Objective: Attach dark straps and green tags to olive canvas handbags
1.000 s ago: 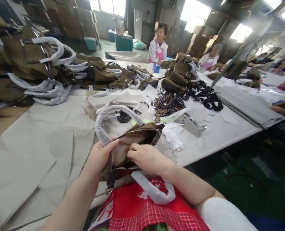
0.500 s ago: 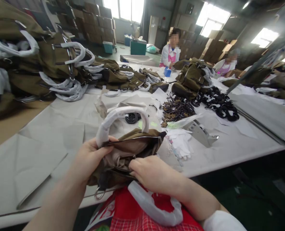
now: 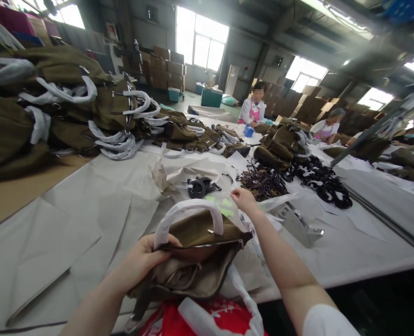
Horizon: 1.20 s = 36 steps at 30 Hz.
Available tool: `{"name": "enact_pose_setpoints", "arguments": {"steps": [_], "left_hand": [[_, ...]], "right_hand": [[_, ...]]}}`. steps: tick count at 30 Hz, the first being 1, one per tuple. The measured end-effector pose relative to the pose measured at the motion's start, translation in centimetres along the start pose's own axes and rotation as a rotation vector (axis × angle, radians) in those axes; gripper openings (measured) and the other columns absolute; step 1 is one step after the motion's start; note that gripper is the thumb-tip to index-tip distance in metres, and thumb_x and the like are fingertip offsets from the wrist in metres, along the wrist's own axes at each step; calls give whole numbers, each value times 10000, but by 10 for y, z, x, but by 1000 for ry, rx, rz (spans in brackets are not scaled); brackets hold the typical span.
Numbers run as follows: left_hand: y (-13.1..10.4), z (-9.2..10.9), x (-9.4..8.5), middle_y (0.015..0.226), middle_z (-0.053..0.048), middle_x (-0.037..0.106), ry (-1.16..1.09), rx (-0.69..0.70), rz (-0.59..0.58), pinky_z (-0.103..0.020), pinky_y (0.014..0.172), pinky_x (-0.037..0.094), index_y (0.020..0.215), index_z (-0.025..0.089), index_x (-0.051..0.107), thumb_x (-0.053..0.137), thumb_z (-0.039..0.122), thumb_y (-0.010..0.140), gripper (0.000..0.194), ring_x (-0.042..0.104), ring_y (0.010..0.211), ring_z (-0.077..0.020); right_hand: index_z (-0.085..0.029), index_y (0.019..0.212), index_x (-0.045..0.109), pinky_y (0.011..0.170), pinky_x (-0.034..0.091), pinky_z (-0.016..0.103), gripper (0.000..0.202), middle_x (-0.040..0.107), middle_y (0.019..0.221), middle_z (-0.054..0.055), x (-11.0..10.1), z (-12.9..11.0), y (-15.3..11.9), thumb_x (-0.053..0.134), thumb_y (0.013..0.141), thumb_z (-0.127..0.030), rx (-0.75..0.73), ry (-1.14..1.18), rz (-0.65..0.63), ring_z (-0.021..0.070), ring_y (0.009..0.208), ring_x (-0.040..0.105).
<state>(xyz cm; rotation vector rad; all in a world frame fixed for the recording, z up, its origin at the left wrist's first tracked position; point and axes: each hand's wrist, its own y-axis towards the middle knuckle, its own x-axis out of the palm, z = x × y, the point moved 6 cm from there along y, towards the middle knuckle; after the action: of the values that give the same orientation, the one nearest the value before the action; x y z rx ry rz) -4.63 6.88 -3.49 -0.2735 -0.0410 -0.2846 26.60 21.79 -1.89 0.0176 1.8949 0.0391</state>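
An olive handbag [image 3: 203,228] is tilted at the front edge of the table with its zipped mouth spread, showing a tan lining [image 3: 175,275]. My left hand [image 3: 154,256] grips its rim at the left, beside the base of a handle [image 3: 189,205] wrapped in white. A second wrapped handle [image 3: 207,317] hangs down over a red apron [image 3: 224,315]. Away from the bag, my right hand [image 3: 244,198] is stretched out over the table with its fingers curled together; what they hold, if anything, is hidden. It is close to a heap of dark chains [image 3: 263,182].
Olive bags with wrapped handles [image 3: 67,107] are piled at the left. Black coiled straps [image 3: 198,186], yellow-green slips [image 3: 224,205] and a grey tape dispenser [image 3: 300,224] lie ahead. More black straps [image 3: 329,186] are at the right. Two people [image 3: 254,109] work across the table.
My right hand has come out of the bag's mouth and moved forward to the table by the chains. My left hand still grips the rim. The view has tilted upward.
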Motion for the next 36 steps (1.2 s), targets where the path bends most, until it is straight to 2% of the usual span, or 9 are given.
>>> {"name": "enact_pose_setpoints", "arguments": {"steps": [4,9,15,20,22,24,29,32,36], "left_hand": [[1,-9,-5,830,-46,718,-49,-16,-13,-320,783,496,866,183,747,749,332,681,238,647,817,-240],[8,-20,-10,820,-50,723,-88,-32,-3,-341,758,521,865,190,737,764,408,659,302,668,804,-261],[11,-16,-11,814,-45,724,-148,-60,15,-330,753,531,875,181,722,788,364,635,310,681,795,-252],[12,-2,-10,757,-35,705,-186,-52,78,-292,682,519,851,160,709,797,285,600,294,662,711,-211],[16,4,-9,740,-30,698,-205,-40,121,-281,646,510,845,159,707,800,273,572,311,648,679,-198],[18,11,-5,735,-28,695,-232,-34,155,-277,627,503,845,162,706,804,270,552,327,640,663,-192],[21,25,7,723,-14,692,-272,21,179,-253,615,470,825,162,715,813,239,524,326,619,646,-169],[18,25,9,731,-4,689,-274,49,158,-236,634,457,827,161,720,805,231,546,301,606,661,-149],[7,15,5,721,-1,684,-248,19,135,-234,644,455,827,163,713,804,251,583,275,607,673,-151]], "right_hand": [[-88,957,679,846,465,301,179,694,1054,170,54,9,8,653,836,-217,51,-133,-108,222,972,644],[-114,998,649,863,519,390,235,669,1045,90,74,8,4,612,929,-336,54,-169,-103,199,959,642],[-124,884,678,789,536,343,217,702,880,79,26,16,8,546,953,-282,66,37,93,187,840,669],[-118,1137,632,710,544,294,442,726,923,102,-44,11,-21,325,996,-403,27,330,322,182,806,688],[-147,1031,655,620,539,281,376,712,784,60,-67,-6,-47,469,941,-460,-65,616,407,162,651,659],[-180,865,675,555,518,264,242,671,656,13,-82,-34,-75,643,850,-419,-214,835,368,142,549,614],[-196,806,698,570,524,251,110,699,694,19,-79,-100,-121,687,828,-303,-451,710,31,146,605,652],[-190,850,659,560,541,243,160,699,662,5,-72,-100,-110,651,860,-349,-338,842,7,135,556,659],[-173,853,630,529,541,238,263,689,623,3,-66,-75,-74,688,807,-425,-206,947,130,131,528,646]]}}
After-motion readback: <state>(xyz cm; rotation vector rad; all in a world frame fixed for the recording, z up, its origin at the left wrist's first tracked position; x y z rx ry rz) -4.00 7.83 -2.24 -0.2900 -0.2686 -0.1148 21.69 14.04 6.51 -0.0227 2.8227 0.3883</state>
